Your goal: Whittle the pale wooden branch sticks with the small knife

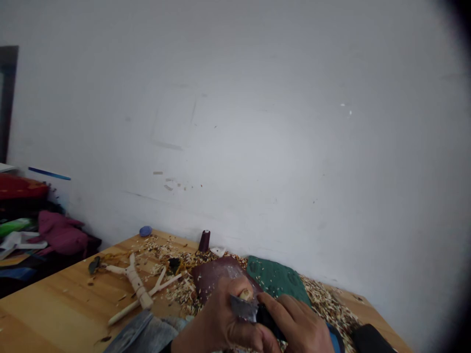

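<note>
My left hand is closed around a stick, whose pale cut end pokes out between thumb and fingers. In my right hand is a knife, with my fingers wrapped round its black handle. Its short, broad metal blade lies against the stick just below the cut end. Most of the stick is hidden inside my left hand. Under and behind both hands are a dark red sheet and a green cloth, dusted with wood chips.
Peeled forked sticks lie on the wooden table at left, beside grey fabric. Wood shavings are scattered widely. A dark thread spool and a blue round lid stand near the white wall.
</note>
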### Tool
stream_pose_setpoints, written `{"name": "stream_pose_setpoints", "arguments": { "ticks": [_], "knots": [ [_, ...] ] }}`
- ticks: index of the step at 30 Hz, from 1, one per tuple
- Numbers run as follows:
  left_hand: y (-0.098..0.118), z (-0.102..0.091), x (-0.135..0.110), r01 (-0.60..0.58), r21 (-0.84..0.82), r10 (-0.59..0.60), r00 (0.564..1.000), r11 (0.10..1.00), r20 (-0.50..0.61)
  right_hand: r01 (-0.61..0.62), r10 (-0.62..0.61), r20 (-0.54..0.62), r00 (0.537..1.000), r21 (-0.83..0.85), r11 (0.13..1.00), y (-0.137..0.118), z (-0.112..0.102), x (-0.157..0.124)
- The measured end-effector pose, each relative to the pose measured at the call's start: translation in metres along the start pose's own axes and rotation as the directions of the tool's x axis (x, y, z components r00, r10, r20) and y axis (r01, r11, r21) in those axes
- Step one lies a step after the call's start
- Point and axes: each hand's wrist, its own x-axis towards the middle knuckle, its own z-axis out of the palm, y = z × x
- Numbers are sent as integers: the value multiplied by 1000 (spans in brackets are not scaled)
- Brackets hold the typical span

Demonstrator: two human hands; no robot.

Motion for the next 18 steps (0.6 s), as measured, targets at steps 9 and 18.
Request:
{"name": "stream_pose_setpoints", "arguments": {
  "ticks": [9,18],
  "knots": [
    [26,-3,3,58,38,-59,998,998,29,14,-14,22,1000,-5,1000,0,-4,4],
    [33,-7,0,17,103,-23,999,994,48,25,-24,55,998,-10,1000,1,-1,2]
  ]
}}
